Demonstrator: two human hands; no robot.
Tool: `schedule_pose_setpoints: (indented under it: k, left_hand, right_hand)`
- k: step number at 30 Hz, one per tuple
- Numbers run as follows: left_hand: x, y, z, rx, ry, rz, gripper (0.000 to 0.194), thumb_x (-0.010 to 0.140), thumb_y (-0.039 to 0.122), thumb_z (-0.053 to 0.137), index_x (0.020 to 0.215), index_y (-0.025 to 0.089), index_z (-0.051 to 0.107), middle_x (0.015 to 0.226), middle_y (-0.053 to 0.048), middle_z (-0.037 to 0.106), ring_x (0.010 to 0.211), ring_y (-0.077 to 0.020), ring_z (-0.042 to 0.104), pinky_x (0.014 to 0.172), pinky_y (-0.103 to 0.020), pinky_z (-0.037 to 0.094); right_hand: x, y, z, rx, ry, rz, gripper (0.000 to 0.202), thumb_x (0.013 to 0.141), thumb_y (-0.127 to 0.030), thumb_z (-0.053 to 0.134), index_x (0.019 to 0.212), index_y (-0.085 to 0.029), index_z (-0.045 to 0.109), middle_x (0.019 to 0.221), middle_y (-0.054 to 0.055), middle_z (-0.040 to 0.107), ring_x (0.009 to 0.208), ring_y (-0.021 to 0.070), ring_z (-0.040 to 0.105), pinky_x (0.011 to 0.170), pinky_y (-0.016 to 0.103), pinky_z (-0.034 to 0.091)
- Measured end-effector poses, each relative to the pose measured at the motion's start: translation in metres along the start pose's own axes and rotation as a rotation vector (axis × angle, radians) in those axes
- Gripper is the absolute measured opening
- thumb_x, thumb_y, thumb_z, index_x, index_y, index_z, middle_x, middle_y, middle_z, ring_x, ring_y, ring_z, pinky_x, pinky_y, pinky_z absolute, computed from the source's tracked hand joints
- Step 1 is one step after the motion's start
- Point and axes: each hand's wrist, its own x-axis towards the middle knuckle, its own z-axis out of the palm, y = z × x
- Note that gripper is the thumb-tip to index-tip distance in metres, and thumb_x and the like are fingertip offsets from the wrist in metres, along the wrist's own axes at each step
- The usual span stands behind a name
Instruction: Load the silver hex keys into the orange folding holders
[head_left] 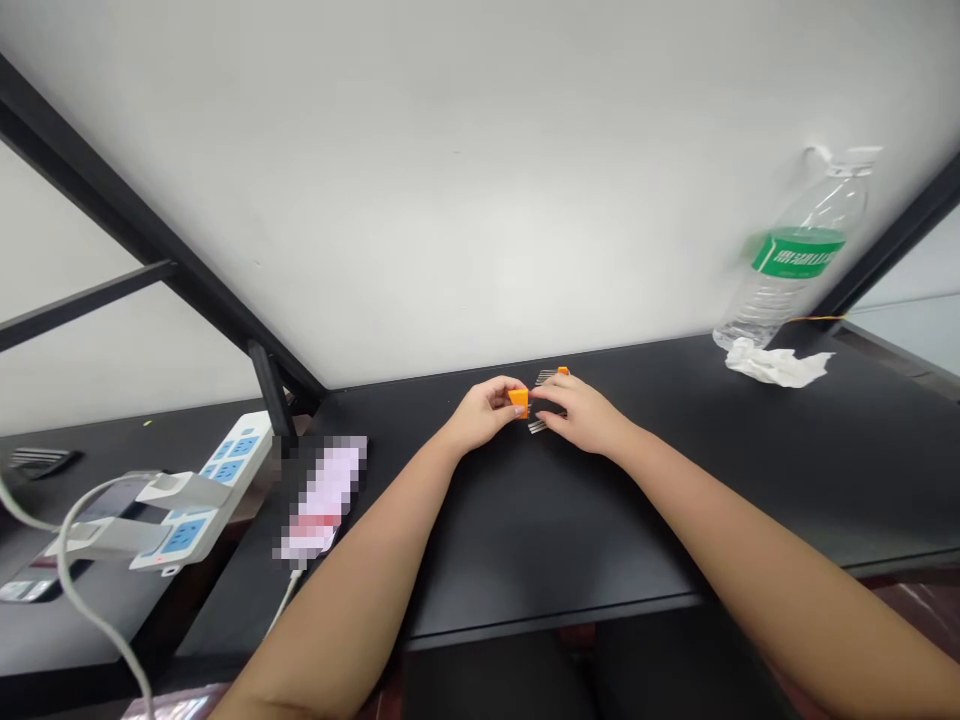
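My left hand (pixel 486 413) pinches a small orange block (pixel 519 403) between thumb and fingers, just above the black table. My right hand (pixel 581 412) is curled close beside the block's right side, its fingertips almost at it. What is between those fingertips is too small to make out. Thin metal rods (pixel 537 427) lie under and in front of my right hand. More thin metal rods (pixel 546 378) show behind it, beside a second orange piece (pixel 562 370) that the hand partly hides.
The black table (pixel 540 540) meets a white wall (pixel 480 200). At the back right stand a clear bottle with a green label (pixel 799 253) and a crumpled tissue (pixel 780 365). To the left lie a blurred-out phone (pixel 326 495) on a cable and a white power strip (pixel 225 480) with plugs.
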Motion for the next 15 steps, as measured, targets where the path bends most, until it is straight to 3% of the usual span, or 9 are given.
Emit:
schedule_pose_setpoints:
  k: [2,4,7,10,13,15]
  left_hand:
    - [-0.003,0.007,0.007,-0.048,-0.024,-0.002,0.038,0.077,0.037,0.081,0.104,0.017,0.064,0.100,-0.006,0.070,0.090,-0.0191,0.070,0.087,-0.036,0.057]
    - [-0.005,0.010,0.008,-0.055,-0.011,0.002,0.039,0.075,0.036,0.082,0.103,0.016,0.063,0.098,-0.006,0.070,0.088,-0.0184,0.069,0.087,-0.036,0.057]
    - [-0.005,0.008,0.003,-0.027,0.028,-0.012,0.038,0.073,0.034,0.083,0.100,0.017,0.063,0.092,-0.003,0.068,0.085,-0.0173,0.069,0.085,-0.035,0.056]
    - [-0.002,0.002,-0.006,-0.007,0.069,-0.042,0.038,0.072,0.032,0.082,0.102,0.017,0.063,0.090,-0.003,0.068,0.084,-0.0178,0.070,0.084,-0.036,0.057]
    - [0.000,-0.003,-0.009,-0.003,0.114,-0.041,0.039,0.072,0.030,0.080,0.104,0.016,0.063,0.092,-0.003,0.069,0.085,-0.0181,0.070,0.086,-0.036,0.057]
    - [0.000,-0.005,-0.007,0.003,0.120,-0.034,0.037,0.073,0.029,0.079,0.104,0.016,0.064,0.093,-0.004,0.069,0.085,-0.0181,0.070,0.087,-0.037,0.057]
  right_hand:
    - [0.001,-0.002,0.000,0.075,0.009,-0.104,0.022,0.098,-0.022,0.053,0.106,-0.023,0.073,0.110,0.007,0.070,0.106,0.0208,0.062,0.096,0.036,0.048]
    - [-0.001,-0.005,-0.003,0.082,0.023,-0.097,0.023,0.099,-0.022,0.051,0.097,-0.022,0.074,0.101,0.007,0.071,0.098,0.0199,0.063,0.093,0.035,0.048]
    - [-0.007,-0.011,-0.014,0.101,0.039,0.128,0.022,0.095,-0.026,0.054,0.086,-0.021,0.073,0.089,0.005,0.070,0.084,0.0185,0.063,0.079,0.031,0.048]
    - [-0.013,-0.015,-0.029,0.211,-0.112,0.411,0.024,0.091,-0.032,0.056,0.075,-0.021,0.070,0.073,0.001,0.067,0.064,0.0155,0.058,0.060,0.027,0.042]
    - [-0.016,-0.016,-0.038,0.246,-0.304,0.477,0.020,0.085,-0.032,0.060,0.071,-0.021,0.070,0.072,0.001,0.069,0.059,0.0147,0.057,0.054,0.027,0.039]
    - [-0.016,-0.016,-0.039,0.142,-0.343,0.500,0.023,0.083,-0.033,0.063,0.064,-0.021,0.066,0.066,0.002,0.067,0.056,0.0149,0.055,0.053,0.028,0.036]
